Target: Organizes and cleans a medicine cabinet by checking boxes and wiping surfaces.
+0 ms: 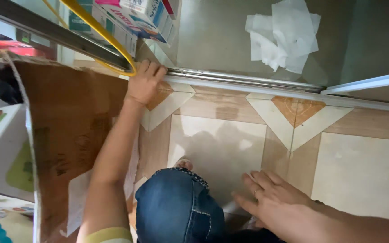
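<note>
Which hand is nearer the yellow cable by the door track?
Left. The left hand grips the metal door track right beside the yellow cable. The right hand hovers open over the tiled floor, far below and to the right.

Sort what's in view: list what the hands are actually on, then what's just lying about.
In hand:
- left hand gripping the metal door track beside the yellow tube
- right hand spread flat above the tiled floor

Lying about:
- crumpled white paper
- brown cardboard sheet
- printed boxes
</note>
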